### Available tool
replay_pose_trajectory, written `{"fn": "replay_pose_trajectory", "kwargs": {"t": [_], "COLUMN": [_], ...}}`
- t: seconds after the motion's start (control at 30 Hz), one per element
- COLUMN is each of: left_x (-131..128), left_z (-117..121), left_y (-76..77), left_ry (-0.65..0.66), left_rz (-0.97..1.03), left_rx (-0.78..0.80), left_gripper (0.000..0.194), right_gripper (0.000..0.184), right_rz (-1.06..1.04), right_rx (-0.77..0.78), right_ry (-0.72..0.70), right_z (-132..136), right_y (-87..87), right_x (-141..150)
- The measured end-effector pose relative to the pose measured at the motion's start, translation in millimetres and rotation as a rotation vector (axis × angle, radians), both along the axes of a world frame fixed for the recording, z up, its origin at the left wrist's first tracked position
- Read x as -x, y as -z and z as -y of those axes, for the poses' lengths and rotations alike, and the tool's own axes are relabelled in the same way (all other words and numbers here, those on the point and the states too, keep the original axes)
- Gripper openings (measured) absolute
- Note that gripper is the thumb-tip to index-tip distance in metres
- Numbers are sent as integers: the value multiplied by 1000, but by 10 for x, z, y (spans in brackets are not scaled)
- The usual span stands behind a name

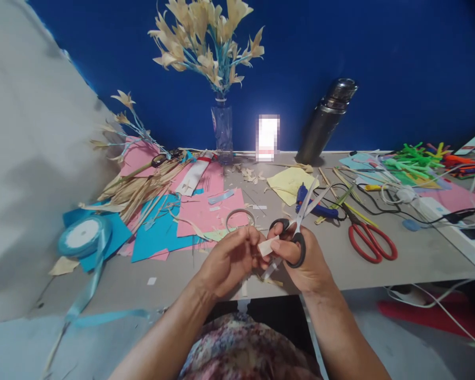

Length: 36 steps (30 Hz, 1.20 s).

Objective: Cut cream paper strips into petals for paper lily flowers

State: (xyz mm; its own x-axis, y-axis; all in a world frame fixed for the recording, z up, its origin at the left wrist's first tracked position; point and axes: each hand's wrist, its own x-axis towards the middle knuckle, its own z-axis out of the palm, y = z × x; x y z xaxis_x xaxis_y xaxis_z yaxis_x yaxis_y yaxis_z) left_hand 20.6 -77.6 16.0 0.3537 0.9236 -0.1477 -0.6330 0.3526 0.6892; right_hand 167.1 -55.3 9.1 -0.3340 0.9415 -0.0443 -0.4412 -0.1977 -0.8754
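- The small pale strip (268, 246) sits between your two hands, just in front of your body at the near edge of the table (411, 258); it is the landmark for everything below.
- Your left hand (231, 261) pinches the left end of the strip, fingertips pressed together on it.
- Your right hand (306, 264) is closed through the black handles of the scissors (296, 240), thumb in the upper loop, touching the right end of the strip.
- The blades point up and away from the strip, and look slightly parted; the strip lies at the handle end, not between the blades.
- To cut cleanly, in my judgement, keep the strip taut, feed it deep into the blades and keep your left fingertips clear of the cut line.
- Just beyond the strip lies a small tape ring (240, 217) on pink paper (206, 214).
- Right of the strip, near, lies a blue glue gun (314, 207); farther right, red-handled scissors (370, 240).
- Far left of the strip sits a blue ribbon spool (84, 236).
- Well behind the strip stands a vase of paper flowers (221, 126).
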Motion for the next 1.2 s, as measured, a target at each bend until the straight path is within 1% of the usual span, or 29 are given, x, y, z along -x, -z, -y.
{"fn": "replay_pose_trajectory", "kwargs": {"t": [0.07, 0.13, 0.2, 0.3, 0.37, 0.43, 0.47, 0.53, 0.57, 0.63, 0.7, 0.73, 0.8, 0.9, 0.97, 1.03, 1.1, 1.17, 1.2], "left_x": [-1, -10, -15, -2, 7, 4, -1, -14, -17, -12, 1, 7, 9, -13, -28, -28, -14, 0, 1], "left_z": [9, 13, 16, 24, 33, 41, 44, 48, 49, 53, 57, 57, 52, 33, 24, 25, 36, 53, 61], "left_y": [19, 50, 77, 94, 91, 85, 82, 78, 75, 66, 56, 54, 55, 72, 82, 84, 77, 62, 53], "left_ry": [-12, -45, -50, 7, 45, 30, -1, -68, -79, -51, -14, -12, -34, -70, -87, -81, -47, -25, -32], "left_rz": [-73, -167, -198, -125, -53, -26, -48, -120, -140, -106, -7, 33, 61, 5, -51, -83, -58, 0, 19], "left_rx": [-19, -52, -93, -148, -129, -90, -79, -81, -81, -73, -52, -44, -38, -27, -37, -73, -99, -88, -73], "left_gripper": [42, 34, 28, 30, 31, 35, 37, 32, 29, 27, 28, 28, 28, 29, 29, 29, 30, 32, 32], "right_gripper": [25, 25, 25, 28, 28, 29, 29, 30, 30, 31, 30, 30, 31, 34, 32, 29, 30, 31, 31], "right_rz": [74, 150, 151, 64, 16, 3, 18, 68, 80, 40, -59, -97, -113, -5, 77, 102, 36, -54, -82], "right_rx": [0, -20, -23, 8, 18, 20, 18, 6, 6, 30, 62, 63, 23, -47, -53, -38, -10, 28, 47], "right_ry": [61, 113, 93, 26, 17, 46, 76, 132, 132, 56, -32, -44, -19, -27, -13, 12, -5, -22, -8], "right_z": [-1, 9, 27, 50, 52, 45, 42, 37, 34, 23, 5, -4, -16, -6, 8, 18, 22, 24, 25], "right_y": [-9, -13, -12, -10, -9, -6, -3, 4, 5, 3, -2, -4, -1, 23, 37, 38, 23, 9, 9], "right_x": [5, 3, -2, -3, 8, 24, 33, 42, 40, 18, -21, -43, -76, -77, -48, -10, 29, 66, 82]}}
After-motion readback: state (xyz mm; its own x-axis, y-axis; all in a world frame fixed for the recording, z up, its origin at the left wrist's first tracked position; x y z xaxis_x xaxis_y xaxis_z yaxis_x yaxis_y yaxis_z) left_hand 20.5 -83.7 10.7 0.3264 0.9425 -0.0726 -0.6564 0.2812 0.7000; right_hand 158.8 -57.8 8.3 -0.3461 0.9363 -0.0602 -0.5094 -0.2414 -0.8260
